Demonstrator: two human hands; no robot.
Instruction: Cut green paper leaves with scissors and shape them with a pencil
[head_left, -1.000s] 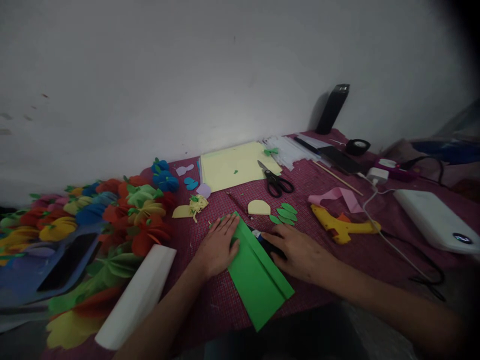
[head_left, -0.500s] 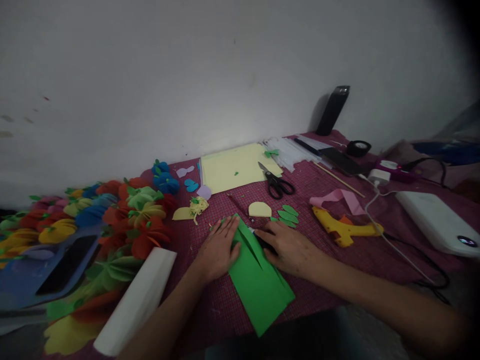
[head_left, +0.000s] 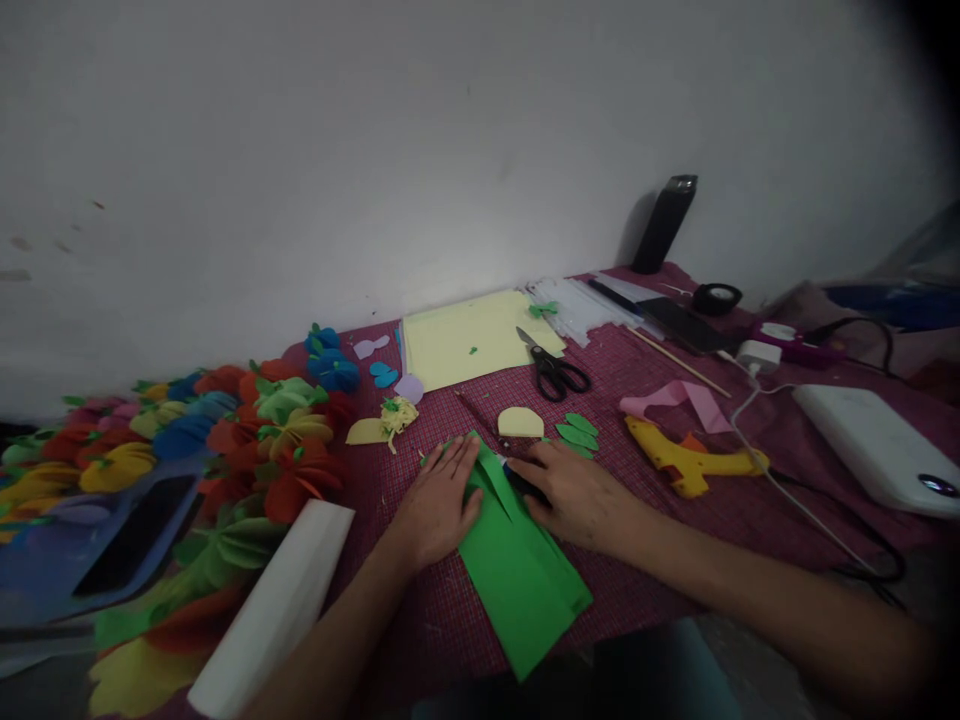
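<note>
Currently, the left hand (head_left: 439, 515) lies flat, fingers extended, on the green paper (head_left: 517, 590) (itself resting on the worktop (head_left: 431, 615)), while the right hand (head_left: 574, 495) grips a dark tool (head_left: 529, 487) beside the paper's far end.

The left hand (head_left: 439, 510) is laid flat, its thumb held apart from the fingers (head_left: 452, 460); the right hand (head_left: 576, 492) is curled into a grip. Both forearms (head_left: 720, 560) are extended across the near edge of the table (head_left: 442, 625).
</note>
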